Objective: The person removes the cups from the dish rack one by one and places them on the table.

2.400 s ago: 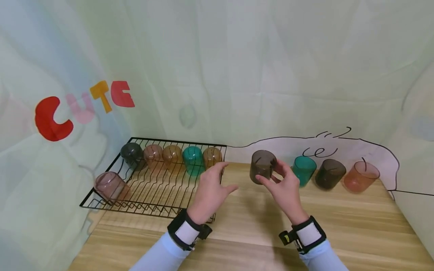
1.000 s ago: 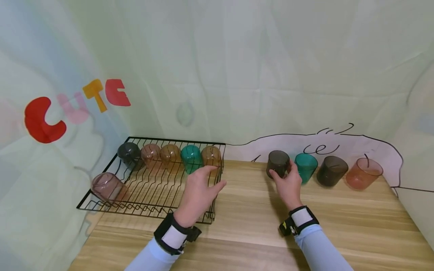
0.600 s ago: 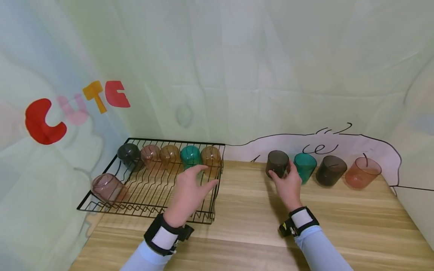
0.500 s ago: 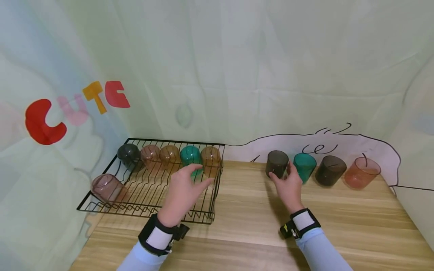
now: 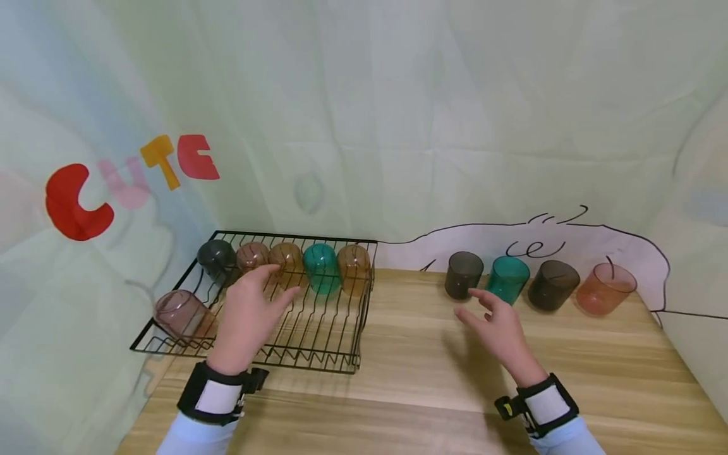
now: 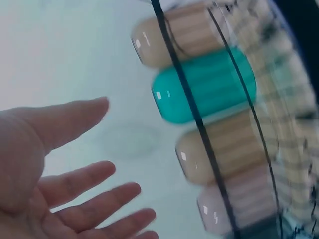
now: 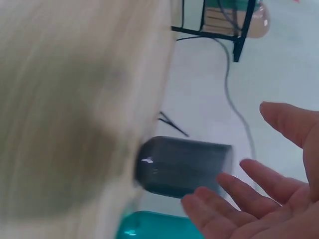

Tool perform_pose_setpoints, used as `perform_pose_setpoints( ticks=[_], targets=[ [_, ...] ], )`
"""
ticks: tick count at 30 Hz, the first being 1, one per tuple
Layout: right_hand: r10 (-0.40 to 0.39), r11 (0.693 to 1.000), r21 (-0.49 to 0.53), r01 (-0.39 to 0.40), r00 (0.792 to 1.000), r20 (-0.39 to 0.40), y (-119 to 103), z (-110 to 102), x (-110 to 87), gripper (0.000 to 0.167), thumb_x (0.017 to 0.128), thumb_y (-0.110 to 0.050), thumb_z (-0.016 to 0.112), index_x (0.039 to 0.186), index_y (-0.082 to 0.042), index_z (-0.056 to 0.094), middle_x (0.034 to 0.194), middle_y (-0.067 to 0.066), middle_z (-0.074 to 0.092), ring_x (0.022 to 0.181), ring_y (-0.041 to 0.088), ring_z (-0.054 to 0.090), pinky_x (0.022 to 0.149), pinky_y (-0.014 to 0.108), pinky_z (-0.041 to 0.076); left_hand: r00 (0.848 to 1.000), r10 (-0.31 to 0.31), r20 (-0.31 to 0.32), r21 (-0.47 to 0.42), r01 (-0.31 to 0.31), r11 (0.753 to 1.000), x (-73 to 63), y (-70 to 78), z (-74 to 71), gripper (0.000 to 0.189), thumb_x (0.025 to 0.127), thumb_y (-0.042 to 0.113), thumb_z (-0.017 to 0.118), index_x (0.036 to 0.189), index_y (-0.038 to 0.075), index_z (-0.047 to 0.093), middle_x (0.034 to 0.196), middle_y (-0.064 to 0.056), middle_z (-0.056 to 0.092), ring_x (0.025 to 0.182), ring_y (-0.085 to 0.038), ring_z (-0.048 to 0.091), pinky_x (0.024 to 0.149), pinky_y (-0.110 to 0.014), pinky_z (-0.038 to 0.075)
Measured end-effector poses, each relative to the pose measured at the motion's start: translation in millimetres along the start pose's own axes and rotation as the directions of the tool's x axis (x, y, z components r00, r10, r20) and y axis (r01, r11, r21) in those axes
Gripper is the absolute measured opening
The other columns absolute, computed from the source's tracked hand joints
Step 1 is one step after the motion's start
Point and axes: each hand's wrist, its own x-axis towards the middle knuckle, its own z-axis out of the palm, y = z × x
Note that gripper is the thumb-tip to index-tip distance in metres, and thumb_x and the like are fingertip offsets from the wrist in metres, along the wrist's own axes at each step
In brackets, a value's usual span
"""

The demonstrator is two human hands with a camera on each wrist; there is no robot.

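My left hand (image 5: 244,322) hovers over the black wire rack (image 5: 318,360), fingers and thumb spread, holding nothing. Along the rack's back row stand upside-down cups: a dark grey cup (image 5: 216,259), a pinkish cup (image 5: 253,255), an amber cup (image 5: 286,258), a teal cup (image 6: 204,87) and a brownish cup (image 5: 354,268). A pink cup (image 5: 182,313) leans at the rack's front left. On the table, a dark grey cup (image 5: 463,277) stands upright. My right hand (image 5: 500,332) is just in front of it, fingers apart and empty; the right wrist view shows a gap between palm and cup (image 7: 182,167).
Right of that cup, a teal cup (image 5: 508,279), another dark cup (image 5: 553,287) and an orange-pink cup (image 5: 605,291) stand upright in a row near the back curtain (image 5: 398,126). Wooden table (image 5: 409,379) lies in front and between rack and row.
My right hand set the dark grey cup down left of the teal one, then let go and drew back toward me. My left hand moved left across the rack.
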Motion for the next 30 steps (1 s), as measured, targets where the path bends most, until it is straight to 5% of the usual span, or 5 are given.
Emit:
perform_pose_setpoints(
  ticks=[3, 6, 12, 19, 30],
  targets=[
    [-0.036, 0.997, -0.067, 0.038, 0.999, 0.022, -8, -1, -7.9, 0.072, 0.082, -0.058, 0.060, 0.134, -0.010, 0.048, 0.143, 0.014, 0.044, 0.134, 0.033, 0.038, 0.103, 0.055, 0.037, 1.000, 0.012, 0.013, 0.088, -0.014, 0.996, 2.1, -10.6, -3.9, 0.062, 0.078, 0.032, 0.075, 0.125, -0.004, 0.053, 0.125, -0.028, 0.055, 0.115, -0.045, 0.050, 0.095, -0.058, 0.041],
    [-0.084, 0.990, -0.110, 0.086, 0.996, 0.028, -15, 0, -14.7, 0.070, 0.083, -0.056, 0.061, 0.134, -0.011, 0.048, 0.144, 0.015, 0.042, 0.134, 0.033, 0.037, 0.105, 0.056, 0.034, 1.000, -0.006, 0.009, 0.172, 0.004, 0.985, 2.2, -23.1, -6.6, 0.071, 0.074, 0.030, 0.078, 0.128, -0.007, 0.048, 0.131, -0.035, 0.046, 0.124, -0.054, 0.036, 0.101, -0.066, 0.029],
    [-0.156, 0.970, -0.182, 0.160, 0.987, 0.037, -20, 5, -22.5, 0.062, 0.083, -0.045, 0.067, 0.133, -0.013, 0.050, 0.147, 0.015, 0.037, 0.136, 0.038, 0.033, 0.105, 0.059, 0.032, 0.998, -0.068, -0.012, 0.250, 0.068, 0.966, 0.7, -46.9, -12.1, 0.078, 0.073, 0.030, 0.078, 0.133, -0.006, 0.042, 0.140, -0.037, 0.034, 0.130, -0.061, 0.020, 0.094, -0.077, 0.021],
    [-0.204, 0.954, -0.203, 0.220, 0.974, 0.094, -20, 10, -29.5, 0.069, 0.080, -0.057, 0.063, 0.132, -0.014, 0.052, 0.148, 0.016, 0.035, 0.138, 0.040, 0.026, 0.105, 0.060, 0.031, 0.993, -0.111, -0.027, 0.298, 0.114, 0.948, 1.1, -68.1, -16.9, 0.081, 0.071, 0.032, 0.079, 0.134, -0.003, 0.041, 0.141, -0.037, 0.030, 0.129, -0.063, 0.015, 0.092, -0.079, 0.019],
    [-0.227, 0.946, -0.210, 0.248, 0.966, 0.119, -24, 9, -33.1, 0.061, 0.081, -0.054, 0.064, 0.129, -0.018, 0.054, 0.147, 0.010, 0.038, 0.136, 0.035, 0.033, 0.105, 0.056, 0.035, 0.961, -0.276, 0.013, 0.340, 0.256, 0.905, -1.5, -87.1, -13.2, 0.093, 0.070, 0.037, 0.078, 0.142, 0.002, 0.031, 0.144, -0.042, 0.011, 0.128, -0.068, 0.001, 0.087, -0.083, 0.012]
  ],
)
